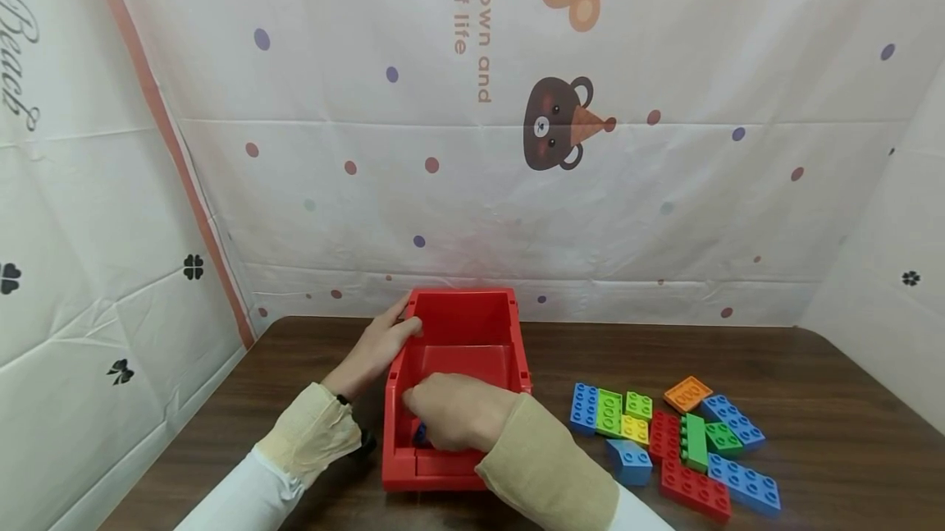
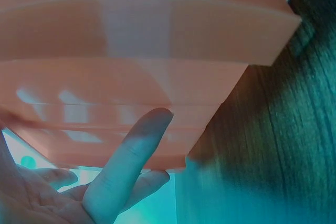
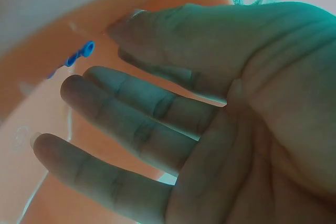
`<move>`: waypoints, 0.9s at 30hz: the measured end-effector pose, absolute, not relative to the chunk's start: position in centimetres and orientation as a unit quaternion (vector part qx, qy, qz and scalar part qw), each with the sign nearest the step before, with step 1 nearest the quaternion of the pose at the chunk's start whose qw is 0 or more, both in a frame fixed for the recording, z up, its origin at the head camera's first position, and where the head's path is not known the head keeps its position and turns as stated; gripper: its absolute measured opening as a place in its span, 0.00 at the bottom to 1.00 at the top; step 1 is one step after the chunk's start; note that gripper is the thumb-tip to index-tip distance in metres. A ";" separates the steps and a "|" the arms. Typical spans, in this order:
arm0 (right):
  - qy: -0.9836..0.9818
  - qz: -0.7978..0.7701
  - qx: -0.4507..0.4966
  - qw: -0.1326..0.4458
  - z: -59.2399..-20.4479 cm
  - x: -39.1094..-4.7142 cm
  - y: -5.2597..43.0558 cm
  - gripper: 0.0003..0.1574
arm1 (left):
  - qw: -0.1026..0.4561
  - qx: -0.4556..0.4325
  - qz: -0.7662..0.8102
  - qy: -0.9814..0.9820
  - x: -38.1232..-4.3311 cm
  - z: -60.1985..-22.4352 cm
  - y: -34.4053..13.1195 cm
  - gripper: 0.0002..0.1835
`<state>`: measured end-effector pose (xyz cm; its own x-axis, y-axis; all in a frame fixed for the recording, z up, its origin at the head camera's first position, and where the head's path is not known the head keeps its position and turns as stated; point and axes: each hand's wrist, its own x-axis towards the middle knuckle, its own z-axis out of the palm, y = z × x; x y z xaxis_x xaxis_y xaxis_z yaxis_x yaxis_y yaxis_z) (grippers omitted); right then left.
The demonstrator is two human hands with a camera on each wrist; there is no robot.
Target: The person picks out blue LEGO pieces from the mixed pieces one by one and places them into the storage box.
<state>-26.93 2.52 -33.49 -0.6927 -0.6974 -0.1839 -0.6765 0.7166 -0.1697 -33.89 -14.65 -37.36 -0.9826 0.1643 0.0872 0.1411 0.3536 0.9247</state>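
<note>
A red box (image 1: 452, 482), open at the top, stands on the table in the head view. At its far left corner my left hand (image 1: 380, 348) holds the rim with the thumb over the edge. In the left wrist view, the left hand (image 2: 113, 182) lies against the box's outer wall (image 2: 157, 82). My right hand (image 1: 461, 412) reaches down inside the box. Its fingers (image 3: 131, 108) are loosely bent, with nothing visible between them, in the right wrist view. A small blue piece (image 3: 88, 49) lies in the box by the fingertips, mostly hidden in the head view (image 1: 420, 434).
To the right of the box lie several bricks: a blue brick (image 1: 583, 408), a yellow brick (image 1: 635, 429), a red brick (image 1: 694, 488), an orange brick (image 1: 687, 393) and a green brick (image 1: 693, 441). A white printed curtain (image 1: 472, 211) hangs behind the brown table (image 1: 827, 432).
</note>
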 end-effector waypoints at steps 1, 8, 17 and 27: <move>0.919 -0.045 -0.373 0.118 -33.4 -26.9 2.5 0.23 | 0.010 0.093 0.561 0.822 -33.9 -37.4 -14.7 0.40; 0.920 -0.044 -0.375 0.108 -32.8 -26.7 2.7 0.26 | 0.012 0.092 0.562 0.822 -33.9 -37.3 -14.6 0.40; 0.920 -0.045 -0.379 0.090 -32.0 -26.2 3.0 0.27 | 0.009 0.088 0.560 0.824 -34.0 -37.5 -14.6 0.40; 0.910 -0.053 -0.404 0.071 -30.9 -25.3 3.3 0.31 | 0.009 0.085 0.553 0.829 -34.1 -37.5 -14.6 0.40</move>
<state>-25.32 3.27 -30.94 -0.6629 -0.7438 -0.0859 -0.7288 0.6673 -0.1537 -34.07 -14.61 -37.50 -0.9855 0.1499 0.0792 0.1308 0.3747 0.9179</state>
